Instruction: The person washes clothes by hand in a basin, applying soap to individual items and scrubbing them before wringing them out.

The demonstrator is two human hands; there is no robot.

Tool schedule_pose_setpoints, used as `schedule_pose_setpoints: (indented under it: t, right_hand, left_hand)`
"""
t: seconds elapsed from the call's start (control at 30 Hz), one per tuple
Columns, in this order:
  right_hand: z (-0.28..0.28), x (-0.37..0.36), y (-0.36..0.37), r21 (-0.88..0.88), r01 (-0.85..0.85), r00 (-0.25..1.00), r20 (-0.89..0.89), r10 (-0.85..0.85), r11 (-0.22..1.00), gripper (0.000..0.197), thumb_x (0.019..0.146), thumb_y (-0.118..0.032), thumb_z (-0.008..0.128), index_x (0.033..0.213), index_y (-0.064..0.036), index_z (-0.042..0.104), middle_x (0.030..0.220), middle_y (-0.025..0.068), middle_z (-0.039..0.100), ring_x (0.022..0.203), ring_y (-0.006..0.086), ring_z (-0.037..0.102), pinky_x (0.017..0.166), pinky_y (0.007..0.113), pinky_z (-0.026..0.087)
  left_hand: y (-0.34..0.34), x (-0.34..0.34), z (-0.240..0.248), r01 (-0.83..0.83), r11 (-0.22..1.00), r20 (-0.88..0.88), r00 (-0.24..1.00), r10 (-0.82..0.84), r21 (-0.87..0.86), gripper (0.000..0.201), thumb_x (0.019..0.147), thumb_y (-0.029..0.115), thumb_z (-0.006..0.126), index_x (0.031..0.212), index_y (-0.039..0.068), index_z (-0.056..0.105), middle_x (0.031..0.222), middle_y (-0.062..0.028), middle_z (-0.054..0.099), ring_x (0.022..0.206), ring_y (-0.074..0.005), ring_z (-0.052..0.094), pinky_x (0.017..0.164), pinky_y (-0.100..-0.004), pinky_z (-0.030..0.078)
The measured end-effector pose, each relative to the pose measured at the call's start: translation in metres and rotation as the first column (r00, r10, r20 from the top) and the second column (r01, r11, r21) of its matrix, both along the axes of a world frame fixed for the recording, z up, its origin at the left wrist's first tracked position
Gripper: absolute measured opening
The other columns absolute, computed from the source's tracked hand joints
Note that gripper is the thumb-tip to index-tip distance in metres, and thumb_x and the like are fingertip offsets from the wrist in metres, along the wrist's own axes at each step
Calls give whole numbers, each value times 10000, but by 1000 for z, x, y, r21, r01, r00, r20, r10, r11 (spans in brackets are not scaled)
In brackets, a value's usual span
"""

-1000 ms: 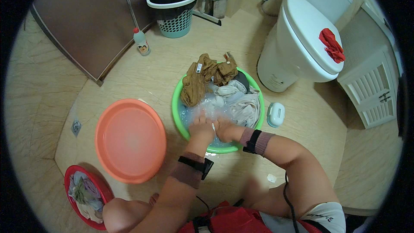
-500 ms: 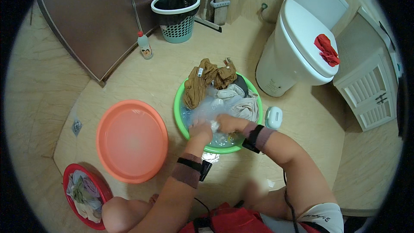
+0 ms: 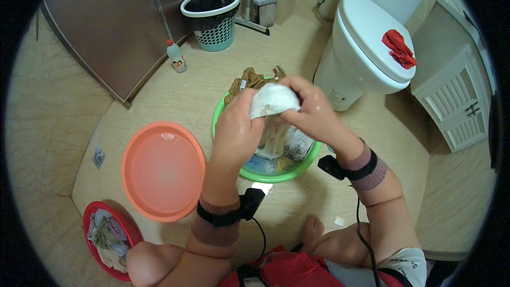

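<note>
A wet white cloth (image 3: pixel 275 99) is stretched between my two hands above the green basin (image 3: pixel 289 175). My left hand (image 3: pixel 234 127) grips its left edge. On the other edge, the fingers and thumb of my right hand (image 3: pixel 316 111) are closed. A thin, paler part of the cloth hangs below toward the water. Brown clothing (image 3: pixel 249 79) drapes over the basin's far rim, and a light patterned fabric (image 3: pixel 298 143) lies in the basin at the right. My hands and the cloth hide much of the basin's contents.
An orange basin (image 3: pixel 126 180) holding cloudy water stands left, with a red basin (image 3: pixel 127 228) of clothes nearer me. Farther back are a bottle (image 3: pixel 176 58), a lined bin (image 3: pixel 213 34) and a squeegee (image 3: pixel 252 25). A toilet (image 3: pixel 366 37) bearing a red cloth (image 3: pixel 398 49) stands right, beside a white cabinet (image 3: pixel 457 101).
Both hands have risen from the water in the green basin. The white cloth came up with them and is now held spread between them.
</note>
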State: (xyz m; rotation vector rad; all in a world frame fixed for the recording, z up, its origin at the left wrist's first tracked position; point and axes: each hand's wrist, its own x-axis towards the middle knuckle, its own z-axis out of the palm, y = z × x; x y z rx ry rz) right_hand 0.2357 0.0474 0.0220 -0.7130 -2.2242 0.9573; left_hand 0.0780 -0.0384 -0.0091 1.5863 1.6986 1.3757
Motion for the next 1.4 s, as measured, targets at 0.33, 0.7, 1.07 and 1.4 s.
schedule_pose_setpoints:
  t: [0.33,0.7,1.07,1.4]
  right_hand:
    - [-204,3,-2,64,-256,629,768,116,964,614,725,-85,629,1249,95,364,1330,330,360,1251,511,331,1045,502,309]
    - [-227,-27,-3,-128,-374,210,953,218,919,634,706,-93,667,1300,-26,454,1298,278,471,1183,414,489,943,466,427]
    - [-245,-16,24,-120,-494,373,866,335,861,290,735,-189,657,982,-37,670,997,170,663,943,347,626,811,435,489]
    - [-198,22,12,-486,-237,969,-49,244,841,927,677,-153,816,1388,-37,232,1350,114,380,1264,231,363,1078,369,275]
  left_hand:
    - [3,33,-163,-162,779,-543,800,-255,-605,613,845,146,516,1424,157,316,1534,-136,123,1399,-417,99,1042,-591,266]
    - [13,30,-185,-137,557,-434,783,-446,-819,544,917,231,411,1449,156,327,1566,-96,-96,1420,-414,-62,1086,-548,230]
    - [26,27,-192,-46,403,-285,781,-556,-914,418,893,225,489,1298,134,547,1440,-104,395,1331,-265,365,1034,-384,352]
    - [23,-8,-84,46,955,197,980,14,-292,312,846,76,501,1150,41,563,1181,-124,586,1042,-334,591,910,-419,485]
